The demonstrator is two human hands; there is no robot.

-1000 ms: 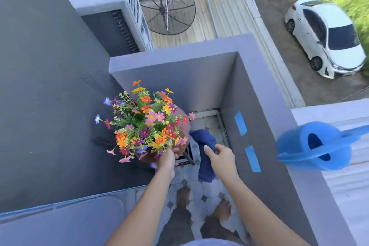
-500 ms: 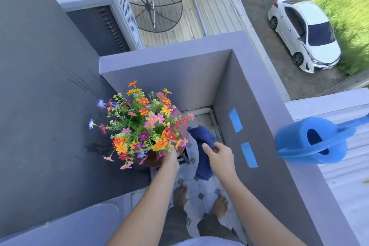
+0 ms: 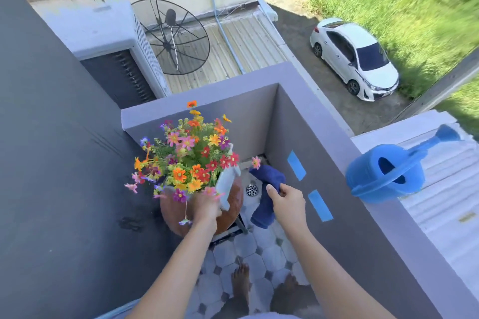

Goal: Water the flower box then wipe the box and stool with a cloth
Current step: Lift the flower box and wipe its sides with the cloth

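The flower box [image 3: 227, 181], a pale box full of bright mixed flowers [image 3: 193, 155], is tilted above the round brown stool [image 3: 234, 206] in the balcony corner. My left hand [image 3: 206, 209] grips the box at its near end. My right hand [image 3: 286, 201] is closed on a dark blue cloth [image 3: 269, 184], which hangs just right of the stool and apart from it. The blue watering can [image 3: 386, 172] stands on top of the parapet at the right, away from both hands.
The grey parapet wall [image 3: 337, 241] carries two blue tape strips [image 3: 296, 165]. A floor drain [image 3: 252, 190] lies on the tiled floor behind the stool. My bare feet [image 3: 241, 285] stand on the tiles. A dark wall [image 3: 51, 163] closes the left side.
My left hand has tipped the flower box up, so its pale side and more of the brown stool seat show. The right hand stays closed on the cloth. The view has tilted upward.
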